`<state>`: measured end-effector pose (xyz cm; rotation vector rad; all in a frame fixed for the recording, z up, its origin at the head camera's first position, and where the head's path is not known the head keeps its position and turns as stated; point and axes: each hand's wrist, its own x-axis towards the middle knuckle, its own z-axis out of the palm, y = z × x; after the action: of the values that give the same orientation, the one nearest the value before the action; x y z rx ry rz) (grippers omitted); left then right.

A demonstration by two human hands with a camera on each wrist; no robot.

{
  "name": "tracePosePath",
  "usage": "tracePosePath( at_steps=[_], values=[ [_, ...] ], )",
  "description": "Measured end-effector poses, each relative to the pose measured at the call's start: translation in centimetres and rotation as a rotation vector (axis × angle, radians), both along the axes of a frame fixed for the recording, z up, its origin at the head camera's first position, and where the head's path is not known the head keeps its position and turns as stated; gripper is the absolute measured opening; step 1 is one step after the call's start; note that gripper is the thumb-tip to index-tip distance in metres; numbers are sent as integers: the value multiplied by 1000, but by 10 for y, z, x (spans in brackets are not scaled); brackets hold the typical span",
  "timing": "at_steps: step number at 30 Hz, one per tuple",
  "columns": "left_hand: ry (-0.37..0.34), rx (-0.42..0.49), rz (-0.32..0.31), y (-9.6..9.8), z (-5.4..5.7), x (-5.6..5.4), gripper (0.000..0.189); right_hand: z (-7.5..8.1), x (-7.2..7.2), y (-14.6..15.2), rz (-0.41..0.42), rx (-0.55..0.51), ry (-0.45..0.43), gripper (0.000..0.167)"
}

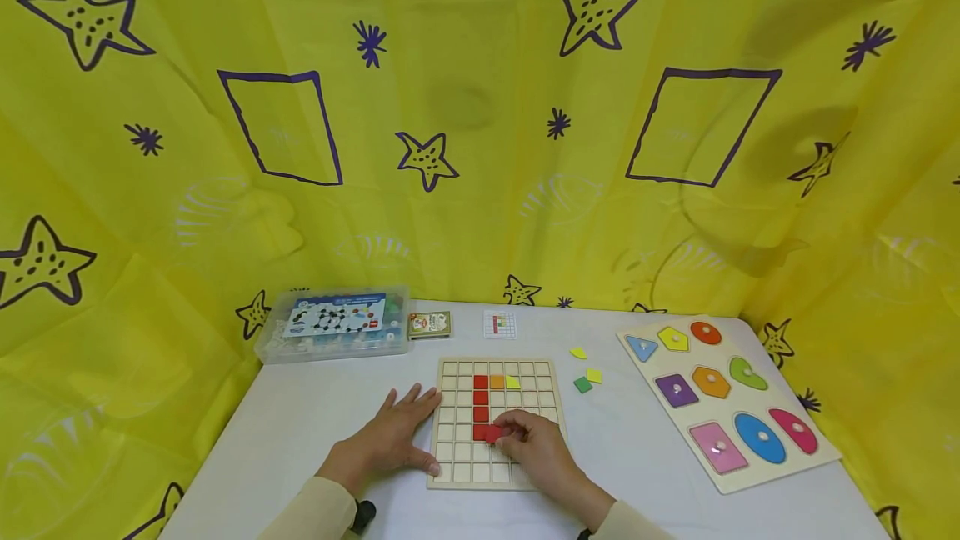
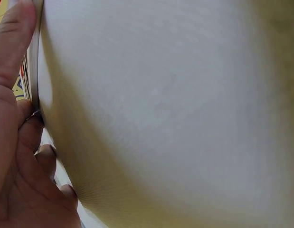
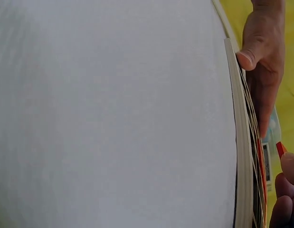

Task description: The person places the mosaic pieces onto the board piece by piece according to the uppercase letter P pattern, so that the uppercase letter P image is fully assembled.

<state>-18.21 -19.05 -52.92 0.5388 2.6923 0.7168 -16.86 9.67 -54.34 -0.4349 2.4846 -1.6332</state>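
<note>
I'm pinching a red tile (image 1: 492, 435) with my right grip (image 1: 537, 445) over the board (image 1: 462, 472), between the table's (image 1: 300, 407) side edges. My left grip (image 1: 388, 437), spread wide, is touching the board's left edge.

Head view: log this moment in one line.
left hand: touching pale wooden grid board at left edge; right hand: pinching flat red tile over board; green square tile: on white cloth, right of board
</note>
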Motion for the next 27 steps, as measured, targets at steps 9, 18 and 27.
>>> tracePosePath(
  at_steps=[9, 18, 27],
  values=[
    [12, -13, -2, 0, -1, -1, 118, -4, 8, -10, 14, 139, 116, 19],
    [3, -23, 4, 0, -1, -1, 118, -4, 10, -13, 50, 234, 224, 18],
    [6, -26, 12, 0, -2, -2, 118, -4, 11, -15, 47, 268, 257, 18]
  ],
)
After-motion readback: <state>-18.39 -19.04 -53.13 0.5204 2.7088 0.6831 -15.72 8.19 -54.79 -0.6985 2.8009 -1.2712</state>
